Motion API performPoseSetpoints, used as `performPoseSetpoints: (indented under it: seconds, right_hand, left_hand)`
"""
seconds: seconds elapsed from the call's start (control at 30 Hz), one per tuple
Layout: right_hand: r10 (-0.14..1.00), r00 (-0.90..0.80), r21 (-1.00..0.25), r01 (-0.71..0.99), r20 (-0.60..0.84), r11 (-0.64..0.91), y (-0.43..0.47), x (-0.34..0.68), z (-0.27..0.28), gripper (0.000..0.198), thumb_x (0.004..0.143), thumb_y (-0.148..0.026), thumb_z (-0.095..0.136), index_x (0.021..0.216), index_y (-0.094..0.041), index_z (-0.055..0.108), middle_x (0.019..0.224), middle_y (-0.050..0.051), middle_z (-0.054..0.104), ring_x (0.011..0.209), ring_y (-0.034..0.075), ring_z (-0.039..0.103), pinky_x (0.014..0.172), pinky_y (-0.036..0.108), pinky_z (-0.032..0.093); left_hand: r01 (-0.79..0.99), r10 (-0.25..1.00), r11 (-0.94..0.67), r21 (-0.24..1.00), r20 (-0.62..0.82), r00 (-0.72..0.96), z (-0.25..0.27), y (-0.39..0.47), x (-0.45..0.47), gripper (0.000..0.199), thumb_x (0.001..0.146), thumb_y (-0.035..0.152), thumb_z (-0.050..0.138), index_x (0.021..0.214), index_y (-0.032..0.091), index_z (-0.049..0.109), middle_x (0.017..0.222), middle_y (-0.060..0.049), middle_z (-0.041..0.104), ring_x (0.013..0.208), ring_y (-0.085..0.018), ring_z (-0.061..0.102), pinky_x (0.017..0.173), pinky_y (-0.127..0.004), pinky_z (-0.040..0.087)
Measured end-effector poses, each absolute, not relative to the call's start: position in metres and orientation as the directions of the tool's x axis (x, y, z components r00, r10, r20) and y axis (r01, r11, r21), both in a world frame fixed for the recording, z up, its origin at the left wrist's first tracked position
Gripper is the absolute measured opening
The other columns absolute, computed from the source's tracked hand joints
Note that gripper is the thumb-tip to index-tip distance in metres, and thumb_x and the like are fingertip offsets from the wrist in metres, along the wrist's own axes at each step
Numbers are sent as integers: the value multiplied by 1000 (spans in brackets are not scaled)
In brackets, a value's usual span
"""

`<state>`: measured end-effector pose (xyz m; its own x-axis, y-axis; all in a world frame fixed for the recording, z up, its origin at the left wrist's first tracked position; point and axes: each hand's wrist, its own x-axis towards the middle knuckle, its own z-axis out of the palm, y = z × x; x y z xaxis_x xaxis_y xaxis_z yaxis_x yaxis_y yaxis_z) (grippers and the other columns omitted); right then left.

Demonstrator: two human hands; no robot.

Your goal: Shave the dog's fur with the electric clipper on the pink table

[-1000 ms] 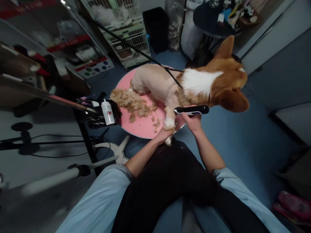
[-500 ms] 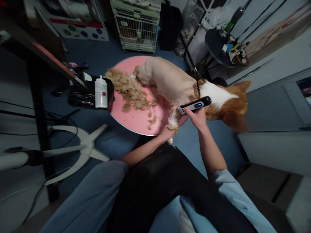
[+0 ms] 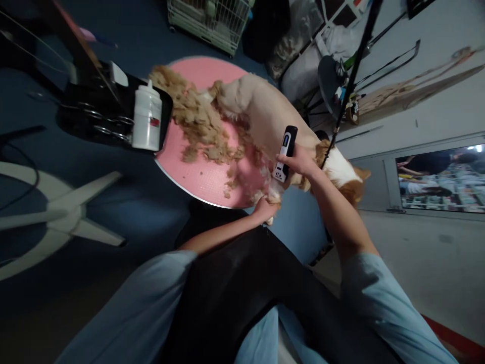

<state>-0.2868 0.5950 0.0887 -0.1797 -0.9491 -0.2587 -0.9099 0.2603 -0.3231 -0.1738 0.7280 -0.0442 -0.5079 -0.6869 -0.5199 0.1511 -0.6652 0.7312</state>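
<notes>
While the foreleg (image 3: pixel 276 191) of the dog (image 3: pixel 261 103) is being gripped in the closed fingers of the left hand (image 3: pixel 264 208) at the near right edge of the worktop (image 3: pixel 212 182), seemingly for steadiness, the clipper (image 3: pixel 287 151) is being held in the right hand's (image 3: pixel 302 160) fingers, its head angled toward that leg, apparently for control. Shorn fur (image 3: pixel 202 121) is being carried toward the left edge.

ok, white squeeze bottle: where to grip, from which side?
Probably the wide body of the white bottle, below its shoulder: it is roughly cylindrical, and the thin nozzle offers little purchase. Come from the person's side: nothing stands in front there, while shiny metal pieces crowd its left in the picture.
</notes>
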Motion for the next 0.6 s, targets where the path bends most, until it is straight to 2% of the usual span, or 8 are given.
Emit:
performPoseSetpoints:
  seconds: [0.13, 0.2, 0.37, 0.47, 0.6]
  right_hand:
    - [-951, -267, -31, -961, -153, 275, 576, -276, 93, 47, 85, -47, 68, 117, -13, 60, 108, 17, 72, 110, 36, 68, 97, 52, 56]
    - [-945, -268, 63, -963, -186, 260, 569, -270, 93, 45, 86, -48, 66, 116, -13, 61, 109, 18, 73, 110, 36, 69, 97, 49, 56]
    - [-921, -175, 177, -977, -349, 119, 564, -250, 87, 43, 86, -49, 66, 110, -14, 63, 108, 19, 75, 103, 34, 72, 91, 43, 57]
    - [-888, -129, 205, -978, -442, 41, 561, -240, 83, 41, 85, -48, 69, 109, -15, 64, 108, 19, 76, 100, 33, 73, 89, 40, 58]
    - [-909, -167, 284, -957, -382, 56, 549, -237, 75, 45, 88, -47, 66, 118, -13, 61, 112, 22, 75, 107, 36, 72, 93, 44, 57]
  left_hand:
    - [113, -708, -634, 765, -516, -482, -48, 727, -173, 19, 66, 4, 66, 81, 16, 67, 71, 1, 66, 65, -14, 58, 63, -23, 43]
    - [69, -716, -611, 789, -513, -474, -50, 727, -173, 21, 69, 6, 68, 87, 16, 69, 77, -1, 69, 69, -15, 61, 66, -25, 44]
    - [44, -751, -551, 833, -472, -461, -50, 730, -176, 28, 72, 10, 69, 99, 18, 70, 89, -6, 73, 79, -20, 65, 74, -28, 47]
    - [55, -773, -534, 844, -461, -437, -48, 730, -178, 29, 71, 11, 72, 98, 19, 69, 89, -6, 73, 81, -21, 65, 77, -29, 48]
    - [44, -777, -538, 841, -475, -413, -47, 732, -179, 27, 69, 14, 78, 93, 21, 68, 86, -5, 72, 80, -23, 66, 74, -29, 47]
